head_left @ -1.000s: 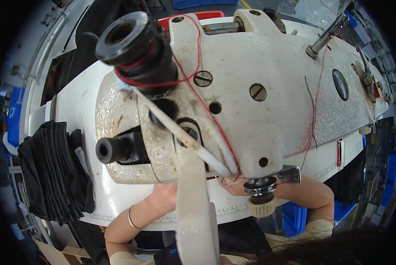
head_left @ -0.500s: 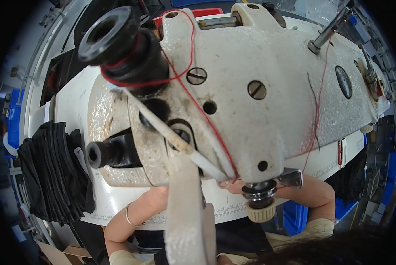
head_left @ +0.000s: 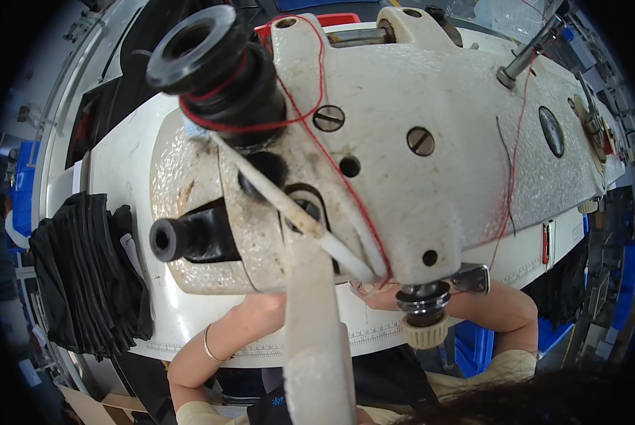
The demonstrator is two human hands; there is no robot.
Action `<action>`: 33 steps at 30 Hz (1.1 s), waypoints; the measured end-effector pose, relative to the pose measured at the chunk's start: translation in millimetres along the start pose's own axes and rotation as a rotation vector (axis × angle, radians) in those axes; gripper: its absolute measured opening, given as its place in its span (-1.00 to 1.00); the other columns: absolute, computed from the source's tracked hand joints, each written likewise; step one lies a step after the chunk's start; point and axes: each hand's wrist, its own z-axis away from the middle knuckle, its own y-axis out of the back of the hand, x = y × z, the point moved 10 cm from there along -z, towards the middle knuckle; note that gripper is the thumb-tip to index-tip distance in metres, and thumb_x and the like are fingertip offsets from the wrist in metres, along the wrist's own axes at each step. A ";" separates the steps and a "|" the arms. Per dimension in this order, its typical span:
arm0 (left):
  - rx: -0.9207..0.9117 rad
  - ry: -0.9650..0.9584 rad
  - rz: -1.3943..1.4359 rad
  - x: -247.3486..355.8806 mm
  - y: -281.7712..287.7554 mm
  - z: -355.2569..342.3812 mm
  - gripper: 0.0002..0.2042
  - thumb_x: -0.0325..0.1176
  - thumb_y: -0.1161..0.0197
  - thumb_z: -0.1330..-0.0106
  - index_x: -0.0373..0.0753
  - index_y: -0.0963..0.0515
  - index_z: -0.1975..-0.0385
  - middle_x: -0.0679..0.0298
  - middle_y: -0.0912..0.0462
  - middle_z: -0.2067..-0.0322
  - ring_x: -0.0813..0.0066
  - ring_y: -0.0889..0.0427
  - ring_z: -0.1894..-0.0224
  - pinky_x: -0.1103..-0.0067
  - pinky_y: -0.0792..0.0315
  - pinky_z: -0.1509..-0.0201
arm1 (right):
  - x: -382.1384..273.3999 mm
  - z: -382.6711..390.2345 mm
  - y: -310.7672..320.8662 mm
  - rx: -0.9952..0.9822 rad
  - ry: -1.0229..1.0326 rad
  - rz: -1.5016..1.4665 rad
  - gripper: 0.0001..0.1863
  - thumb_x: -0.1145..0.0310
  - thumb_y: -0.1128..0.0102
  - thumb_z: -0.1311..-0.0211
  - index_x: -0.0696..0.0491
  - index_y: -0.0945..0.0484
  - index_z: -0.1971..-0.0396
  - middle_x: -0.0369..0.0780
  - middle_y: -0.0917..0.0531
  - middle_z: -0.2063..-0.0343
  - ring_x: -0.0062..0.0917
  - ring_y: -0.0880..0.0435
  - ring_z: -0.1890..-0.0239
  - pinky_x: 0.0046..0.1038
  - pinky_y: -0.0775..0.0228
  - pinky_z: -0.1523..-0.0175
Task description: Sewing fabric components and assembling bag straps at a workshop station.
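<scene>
A white sewing machine head (head_left: 388,198) with red thread (head_left: 349,191) looped round a black knob fills the middle, very close to the camera. My left hand (head_left: 264,312) is under its lower left edge, beside a pale vertical bar (head_left: 307,319); the bar and machine hide its fingers. My right hand (head_left: 374,299) is under the machine, left of a tension knob (head_left: 422,329), with fingertips mostly hidden. What either hand holds is out of sight.
A white worktable (head_left: 119,177) with a printed ruler edge lies beneath. A stack of black fabric pieces (head_left: 83,276) sits at the left. A red-handled tool (head_left: 546,244) lies at the right; blue bins (head_left: 473,350) stand below the table. A red tray (head_left: 339,19) is behind.
The machine shifted left in the view half a second ago and is now back to the right, seemingly with head movement. My hands stay under it, with little visible change.
</scene>
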 end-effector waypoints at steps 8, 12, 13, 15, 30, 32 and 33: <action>0.022 -0.132 -0.300 14.4 2.3 -1.9 -0.71 -0.46 0.00 -0.31 -0.41 -0.31 0.01 0.11 -0.45 0.10 0.46 -0.50 0.12 0.60 -0.45 0.01 | 1.0 1.9 1.6 0.002 -0.011 0.006 -0.91 0.43 -0.09 0.37 0.09 -0.41 0.73 -0.28 -0.48 0.46 -0.56 -0.51 0.48 -0.57 -0.40 0.54; -0.051 0.149 -0.066 -0.3 -0.5 -6.2 -0.70 -0.44 -0.01 -0.30 -0.42 -0.30 0.00 0.08 -0.44 0.05 0.42 -0.49 0.05 0.56 -0.42 -0.08 | 1.3 3.5 5.3 -0.007 0.012 0.033 -0.90 0.42 -0.10 0.36 0.08 -0.41 0.72 -0.27 -0.49 0.45 -0.56 -0.50 0.46 -0.57 -0.40 0.52; -0.048 0.166 -0.072 -1.7 2.3 -4.9 -0.70 -0.44 -0.01 -0.30 -0.42 -0.30 0.00 0.08 -0.44 0.05 0.42 -0.49 0.05 0.56 -0.42 -0.08 | 0.3 0.5 5.4 0.043 0.038 0.018 -0.90 0.42 -0.10 0.36 0.08 -0.41 0.72 -0.27 -0.49 0.45 -0.56 -0.50 0.44 -0.57 -0.40 0.51; 0.221 -0.179 -0.347 33.8 28.8 1.4 -0.69 -0.45 -0.25 0.03 -0.26 -0.57 0.20 0.05 -0.58 0.16 0.18 -0.58 0.12 0.40 -0.42 -0.01 | 2.2 -1.7 -12.5 0.011 0.049 -0.027 -0.89 0.42 -0.10 0.35 0.10 -0.41 0.71 -0.26 -0.49 0.44 -0.55 -0.51 0.43 -0.57 -0.41 0.49; 0.220 -0.163 0.064 29.0 16.7 -6.8 -0.76 -0.44 -0.10 -0.14 -0.33 -0.48 0.19 0.16 -0.55 0.34 0.33 -0.55 0.32 0.46 -0.48 0.23 | 1.6 0.0 10.4 0.055 0.045 -0.018 -0.87 0.45 -0.12 0.33 0.16 -0.41 0.68 -0.16 -0.53 0.39 -0.46 -0.54 0.32 -0.50 -0.44 0.38; 0.246 -0.252 -0.250 37.8 15.8 -3.0 -0.76 -0.46 -0.14 -0.08 -0.34 -0.52 0.23 0.17 -0.56 0.39 0.28 -0.57 0.37 0.44 -0.50 0.31 | 2.4 1.0 9.1 0.072 0.033 -0.076 -0.88 0.47 -0.13 0.29 0.17 -0.42 0.67 -0.15 -0.54 0.43 -0.46 -0.55 0.34 -0.49 -0.43 0.39; 0.249 -0.248 -0.252 35.7 16.5 -0.6 -0.76 -0.46 -0.14 -0.08 -0.34 -0.52 0.23 0.17 -0.56 0.39 0.28 -0.57 0.37 0.44 -0.50 0.31 | 31.1 11.1 1.1 0.080 -0.275 -0.261 -0.91 0.50 -0.12 0.20 0.18 -0.43 0.65 -0.15 -0.53 0.49 -0.45 -0.55 0.38 -0.48 -0.41 0.40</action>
